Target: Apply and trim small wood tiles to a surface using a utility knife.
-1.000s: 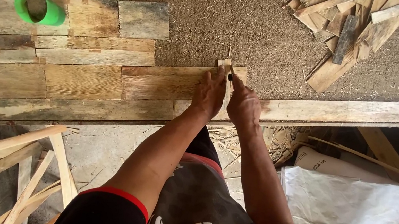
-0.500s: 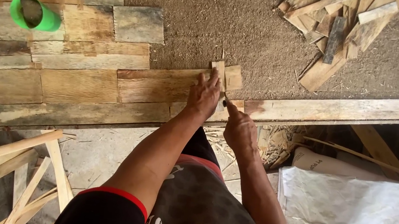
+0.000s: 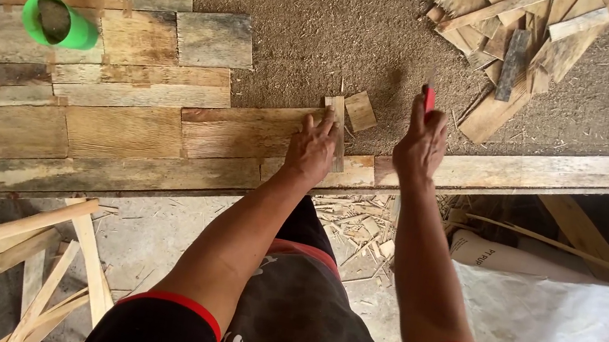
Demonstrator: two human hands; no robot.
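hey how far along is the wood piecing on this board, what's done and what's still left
Done: flat wood pieces cover the left part of the fibre board. In hand: the left hand presses a narrow wood strip at the patchwork's right edge, while the right hand holds a red tool. Left: the right part lies bare, with loose offcuts piled there.

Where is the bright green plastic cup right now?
In the head view, the bright green plastic cup lies on its side at upper left on the weathered wooden boards, well left of the person's left hand.
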